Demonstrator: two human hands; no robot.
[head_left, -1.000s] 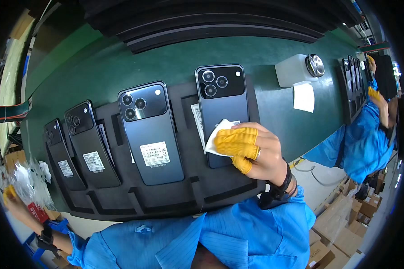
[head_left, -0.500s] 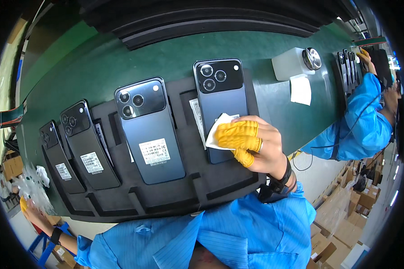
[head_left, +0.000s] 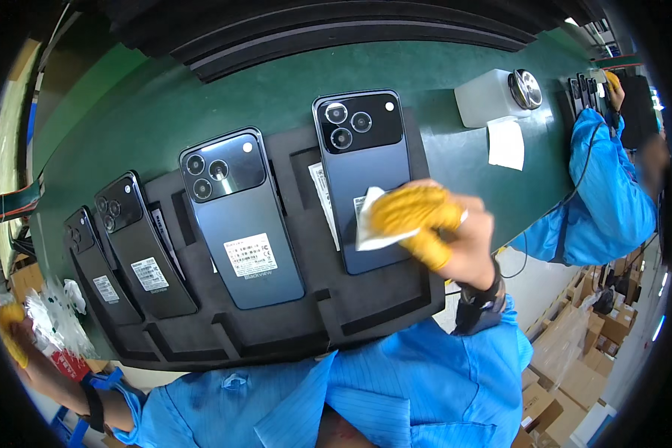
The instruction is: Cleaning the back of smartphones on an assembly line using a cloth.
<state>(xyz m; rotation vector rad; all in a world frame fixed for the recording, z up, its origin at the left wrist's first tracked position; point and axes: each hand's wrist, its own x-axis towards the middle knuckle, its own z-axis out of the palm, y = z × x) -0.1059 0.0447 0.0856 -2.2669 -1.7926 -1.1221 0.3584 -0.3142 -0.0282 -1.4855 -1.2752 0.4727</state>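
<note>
A folded white wipe [head_left: 367, 233] is pinched in my right hand [head_left: 448, 228], whose fingers wear yellow covers. It rests against the back of the rightmost smartphone [head_left: 366, 168], partly covering its label. That phone lies face down on a black foam tray [head_left: 295, 328]. Left of it, in a row, are a blue-grey smartphone [head_left: 235, 216] and two darker smartphones [head_left: 145, 239] [head_left: 91, 257], each with a white label. At the far left rim, my left hand [head_left: 13, 336], also in yellow finger covers, is away from the tray near clear plastic bags [head_left: 56, 321]; its grip is unclear.
A translucent bottle with a metal top [head_left: 489, 98] stands on the green table [head_left: 291, 82], beside a white paper piece [head_left: 506, 144]. Black foam trays [head_left: 351, 30] line the far side. At right, a co-worker's blue sleeve [head_left: 612, 187] reaches near more phones. Cardboard boxes [head_left: 567, 381] sit below.
My right hand has shifted slightly right, the wipe still in it and its fingers turned. My left hand has moved outward to the left, toward the picture's rim.
</note>
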